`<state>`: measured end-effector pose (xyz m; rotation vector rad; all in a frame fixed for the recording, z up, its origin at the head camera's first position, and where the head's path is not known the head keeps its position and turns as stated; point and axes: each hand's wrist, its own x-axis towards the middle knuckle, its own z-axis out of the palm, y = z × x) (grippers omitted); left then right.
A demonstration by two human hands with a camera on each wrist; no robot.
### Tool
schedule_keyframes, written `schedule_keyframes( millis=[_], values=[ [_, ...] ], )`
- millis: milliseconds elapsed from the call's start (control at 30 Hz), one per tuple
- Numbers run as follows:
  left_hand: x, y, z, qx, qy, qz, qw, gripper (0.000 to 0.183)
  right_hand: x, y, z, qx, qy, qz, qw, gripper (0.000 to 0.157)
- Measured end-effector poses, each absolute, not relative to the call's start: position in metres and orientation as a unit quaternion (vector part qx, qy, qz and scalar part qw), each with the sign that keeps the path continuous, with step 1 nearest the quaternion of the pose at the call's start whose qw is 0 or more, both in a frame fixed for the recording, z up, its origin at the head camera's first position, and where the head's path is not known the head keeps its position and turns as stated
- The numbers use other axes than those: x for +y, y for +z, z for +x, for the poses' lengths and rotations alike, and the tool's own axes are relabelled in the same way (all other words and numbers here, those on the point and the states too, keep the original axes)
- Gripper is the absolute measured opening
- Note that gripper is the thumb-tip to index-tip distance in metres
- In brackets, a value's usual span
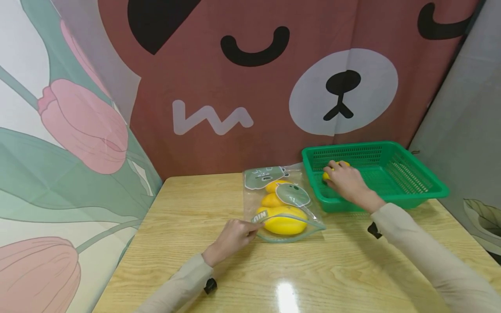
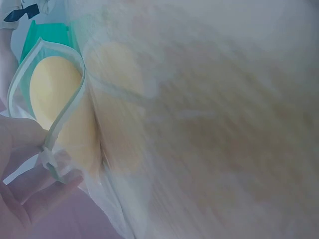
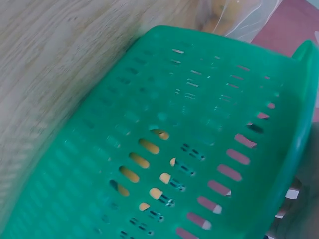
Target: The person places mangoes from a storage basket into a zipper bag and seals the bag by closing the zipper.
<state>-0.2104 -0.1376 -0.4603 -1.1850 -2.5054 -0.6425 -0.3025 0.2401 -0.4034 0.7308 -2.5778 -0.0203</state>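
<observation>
A clear zip bag (image 1: 250, 204) with green cartoon prints lies on the table, its mouth toward me. Inside are a large yellow fruit (image 1: 285, 224) near the opening and smaller yellow-orange fruits (image 1: 272, 200) behind it. My left hand (image 1: 234, 237) pinches the left end of the bag's rim. In the left wrist view, thumb and fingers of that hand (image 2: 25, 169) hold the zip edge, and the mouth gapes around the fruit. My right hand (image 1: 348, 182) reaches into the green basket (image 1: 415, 198), fingers curled over a yellow fruit (image 1: 325, 176), mostly hidden beneath them.
The basket stands at the table's back right, right beside the bag. Its slotted wall (image 3: 209, 124) fills the right wrist view, with yellow showing through the slots. A bear-print curtain (image 1: 219, 152) hangs behind the wooden table (image 1: 188, 208).
</observation>
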Motion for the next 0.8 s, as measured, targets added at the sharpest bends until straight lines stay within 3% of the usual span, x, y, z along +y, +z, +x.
schedule_keyframes(
  millis=[800],
  values=[
    [-0.137, -0.462, -0.211, -0.872, -0.222, -0.409, 0.152, 0.032, 0.260, -0.409, -0.322, -0.958, 0.012, 0.237, 0.159, 0.038]
  ],
)
